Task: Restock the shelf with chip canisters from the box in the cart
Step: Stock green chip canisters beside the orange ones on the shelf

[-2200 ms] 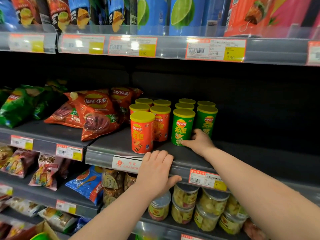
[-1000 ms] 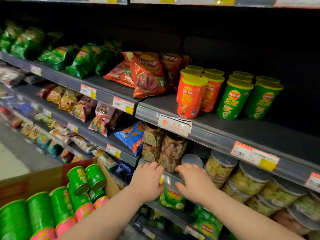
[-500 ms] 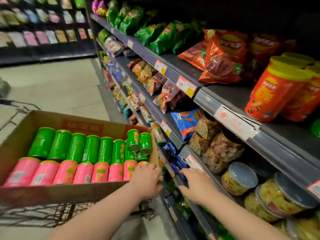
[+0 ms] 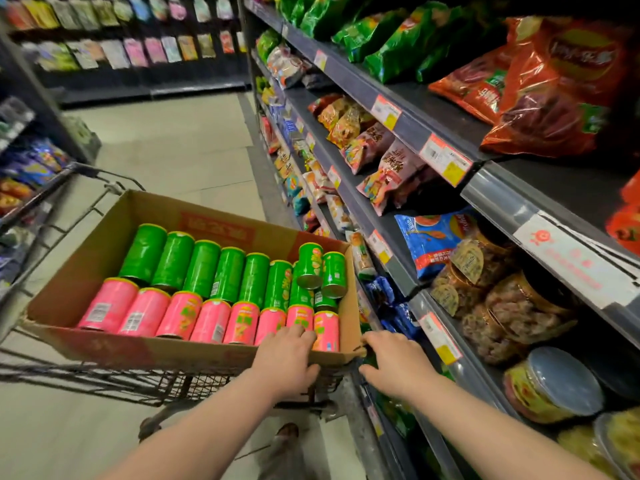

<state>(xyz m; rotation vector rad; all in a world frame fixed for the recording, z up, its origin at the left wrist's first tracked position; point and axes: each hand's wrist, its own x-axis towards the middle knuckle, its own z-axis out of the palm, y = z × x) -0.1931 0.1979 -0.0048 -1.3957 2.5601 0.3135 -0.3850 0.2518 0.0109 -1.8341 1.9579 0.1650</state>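
An open cardboard box (image 4: 104, 233) sits in a wire cart (image 4: 104, 379). It holds a back row of green chip canisters (image 4: 204, 268) and a front row of pink chip canisters (image 4: 180, 317), all lying down, with two loose green ones (image 4: 320, 268) on top at the right. My left hand (image 4: 285, 355) reaches over the box's near edge, fingertips at the rightmost pink canisters, gripping nothing. My right hand (image 4: 391, 362) hovers loosely curled beside the box's near right corner, holding nothing. The shelf (image 4: 512, 199) runs along the right; red canisters (image 4: 627, 220) show at its edge.
Red chip bags (image 4: 540, 98) and green chip bags (image 4: 388, 39) lie on the upper shelf, with snack packs and clear jars (image 4: 550, 386) on lower ones. Another shelving unit (image 4: 20, 168) stands left of the cart. Tiled aisle floor (image 4: 173, 140) stretches ahead. My shoe (image 4: 287, 433) is below.
Both hands left the shelf and came down to the box's near right corner. My view swung left from the shelved canisters to the cart.
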